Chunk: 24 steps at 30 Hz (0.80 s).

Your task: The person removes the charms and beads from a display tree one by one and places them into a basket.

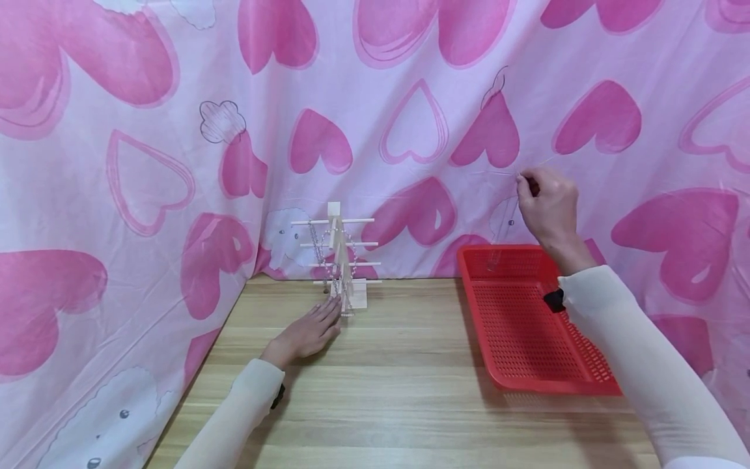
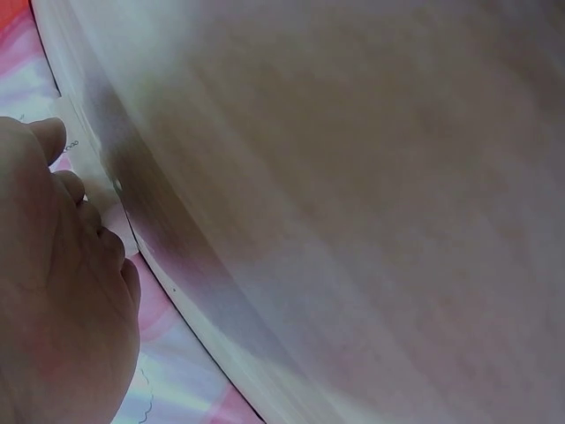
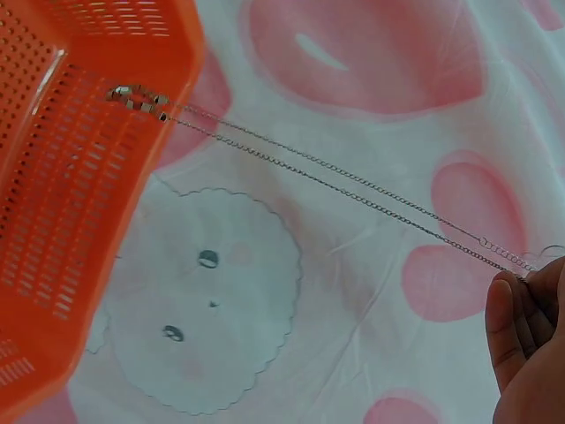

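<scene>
My right hand [image 1: 549,205] is raised at the right, pinching one end of a fine silver chain necklace [image 3: 344,181] between thumb and fingers. The necklace hangs in a long loop, and its beaded lower end overlaps the red basket in the head and right wrist views. My left hand [image 1: 313,331] lies low at the foot of a small wooden jewelry stand [image 1: 334,209], fingers straight, fingertips right at its base. Beaded strands [image 1: 354,254] and a chain [image 1: 317,242] hang from the stand's pegs. In the left wrist view the left hand [image 2: 66,291] shows its palm side.
A red perforated plastic basket [image 1: 495,381] stands on the right of the wood-grain table [image 1: 375,404], below my right arm. Behind and at the left hangs a pink heart-patterned cloth [image 1: 404,195]. The stand is close to the back cloth.
</scene>
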{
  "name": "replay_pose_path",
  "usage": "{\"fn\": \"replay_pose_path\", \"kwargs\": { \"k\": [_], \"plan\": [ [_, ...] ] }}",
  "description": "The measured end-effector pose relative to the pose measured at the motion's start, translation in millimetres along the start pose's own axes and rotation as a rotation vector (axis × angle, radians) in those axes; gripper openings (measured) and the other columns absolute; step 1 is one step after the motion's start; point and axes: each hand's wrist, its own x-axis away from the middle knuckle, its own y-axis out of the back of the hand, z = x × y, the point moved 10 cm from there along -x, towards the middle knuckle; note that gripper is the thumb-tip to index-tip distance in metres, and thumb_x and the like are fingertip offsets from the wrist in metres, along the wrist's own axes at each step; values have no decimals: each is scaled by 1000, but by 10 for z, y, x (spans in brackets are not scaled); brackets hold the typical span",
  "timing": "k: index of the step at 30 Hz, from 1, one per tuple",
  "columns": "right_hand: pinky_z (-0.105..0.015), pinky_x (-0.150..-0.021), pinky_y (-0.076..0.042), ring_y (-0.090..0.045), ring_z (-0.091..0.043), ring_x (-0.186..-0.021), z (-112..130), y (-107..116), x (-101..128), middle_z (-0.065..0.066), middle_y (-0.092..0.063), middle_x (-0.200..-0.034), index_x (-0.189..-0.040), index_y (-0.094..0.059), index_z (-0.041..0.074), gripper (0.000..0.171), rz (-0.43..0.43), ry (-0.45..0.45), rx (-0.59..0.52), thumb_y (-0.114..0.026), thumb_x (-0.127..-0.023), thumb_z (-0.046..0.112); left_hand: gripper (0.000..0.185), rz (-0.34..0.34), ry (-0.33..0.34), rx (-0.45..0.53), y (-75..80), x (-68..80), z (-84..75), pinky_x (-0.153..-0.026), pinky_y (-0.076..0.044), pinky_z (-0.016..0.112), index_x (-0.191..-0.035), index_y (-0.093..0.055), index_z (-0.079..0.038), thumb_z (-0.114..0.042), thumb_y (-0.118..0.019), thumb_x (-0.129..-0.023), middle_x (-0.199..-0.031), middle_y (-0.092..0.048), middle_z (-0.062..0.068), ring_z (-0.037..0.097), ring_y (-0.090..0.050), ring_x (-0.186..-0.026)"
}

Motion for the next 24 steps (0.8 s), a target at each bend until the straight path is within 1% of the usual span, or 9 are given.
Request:
{"fn": "replay_pose_path", "kwargs": {
  "k": [2,4,8,12,15,18,20,24],
  "plan": [
    [-44,-73,-45,-64,-40,-79,-49,-25,34,-28,-73,-86,-100,-77,-9,18,11,-3,13,-65,-101,6,65,0,-4,4,17,8,-15,-136,-20,54,-169,-19,0,-35,-37,-116,-179,-13,17,39,-14,-166],
    [-47,-74,-46,-64,-42,-80,-100,-55,68,-28,-73,-87,-100,-77,-9,19,25,-12,22,-65,-101,6,65,-5,-8,10,21,8,-17,-136,-21,54,-169,-20,1,-34,-37,-116,-179,-14,18,39,-15,-166],
    [-50,-73,-46,-65,-43,-80,-208,-124,145,-27,-74,-87,-99,-78,-7,18,44,-42,39,-65,-100,6,65,-14,-12,18,11,-1,-6,-135,-21,56,-168,-21,2,-34,-38,-116,-179,-15,18,40,-16,-166],
    [-54,-72,-48,-65,-44,-80,-309,-189,212,-27,-74,-86,-98,-78,-7,16,57,-60,60,-67,-99,5,66,-16,-9,6,22,-22,5,-136,-20,53,-169,-20,0,-35,-36,-116,-180,-13,16,38,-14,-167],
    [-56,-74,-50,-67,-45,-82,-382,-245,274,-27,-74,-88,-99,-79,-6,17,84,-87,65,-67,-99,6,65,-14,-10,-1,25,-24,6,-136,-20,53,-169,-20,-1,-35,-36,-116,-180,-12,16,38,-14,-167],
    [-56,-75,-51,-68,-44,-83,-445,-290,335,-27,-76,-89,-100,-79,-6,18,110,-114,74,-66,-100,7,64,-18,-17,6,20,-25,-3,-135,-21,56,-169,-20,1,-33,-36,-116,-179,-13,18,40,-15,-166],
    [-56,-77,-52,-69,-43,-83,-471,-320,384,-26,-76,-89,-100,-79,-5,18,124,-118,79,-66,-100,6,64,-21,-22,13,18,-14,-15,-135,-21,57,-168,-21,1,-33,-37,-116,-179,-14,19,41,-15,-166],
    [-57,-77,-52,-69,-43,-83,-524,-378,465,-26,-76,-88,-97,-79,-6,17,152,-116,93,-65,-98,5,64,-22,-20,8,24,-1,-21,-135,-21,55,-168,-20,2,-32,-37,-117,-179,-14,18,40,-16,-166]
  ]
}}
